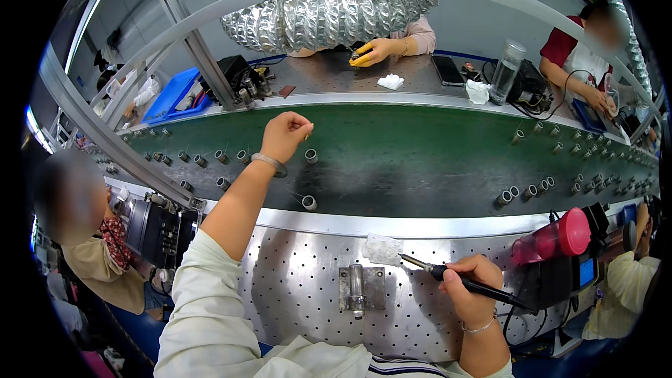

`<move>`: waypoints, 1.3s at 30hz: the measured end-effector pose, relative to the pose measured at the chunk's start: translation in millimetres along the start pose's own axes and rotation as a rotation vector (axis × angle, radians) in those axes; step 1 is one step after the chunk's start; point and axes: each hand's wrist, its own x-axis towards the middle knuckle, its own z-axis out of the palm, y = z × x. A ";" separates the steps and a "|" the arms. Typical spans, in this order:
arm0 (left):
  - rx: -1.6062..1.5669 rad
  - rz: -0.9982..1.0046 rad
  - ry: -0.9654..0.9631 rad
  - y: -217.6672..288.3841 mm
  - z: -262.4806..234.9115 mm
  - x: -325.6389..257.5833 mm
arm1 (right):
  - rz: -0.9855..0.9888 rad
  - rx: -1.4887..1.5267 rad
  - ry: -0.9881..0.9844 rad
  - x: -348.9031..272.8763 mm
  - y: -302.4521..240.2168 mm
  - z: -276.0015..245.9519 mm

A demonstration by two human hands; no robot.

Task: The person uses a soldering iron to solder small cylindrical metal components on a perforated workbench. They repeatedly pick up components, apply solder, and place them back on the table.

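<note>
My right hand [472, 287] grips a black-handled soldering iron [483, 290], its metal tip pointing left beside a crumpled white tissue [382, 249]. Stretched out over the green belt, my left hand [285, 137] has its fingers pinched together; what lies between them, if anything, is too small to make out. Just right of and below that hand stands a small metal cylinder [311, 156] on the belt. A second cylinder [309, 203], with thin wires, lies closer to me. A metal fixture [359, 290] with an upright-looking cylinder in its middle rests on the perforated metal plate [294, 301].
More small cylinders sit along the conveyor belt [406, 161] on both sides. A pink container [560, 234] and a soldering station [584, 273] stand at my right. Overhead hangs a silver duct [336, 17]. Across the belt a co-worker's yellow-fingered hand [371, 52] holds a small part.
</note>
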 end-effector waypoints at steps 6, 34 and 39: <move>-0.234 -0.106 0.005 -18.7 -8.9 -21.0 | -0.025 -0.010 -0.015 -0.1 2.5 0.4; 0.238 0.645 -0.715 152.4 241.8 -42.4 | -0.438 -0.247 -0.077 7.1 2.6 -1.6; 0.433 0.614 -0.720 185.1 318.4 -57.4 | -0.473 -0.274 -0.093 6.3 -0.6 -8.3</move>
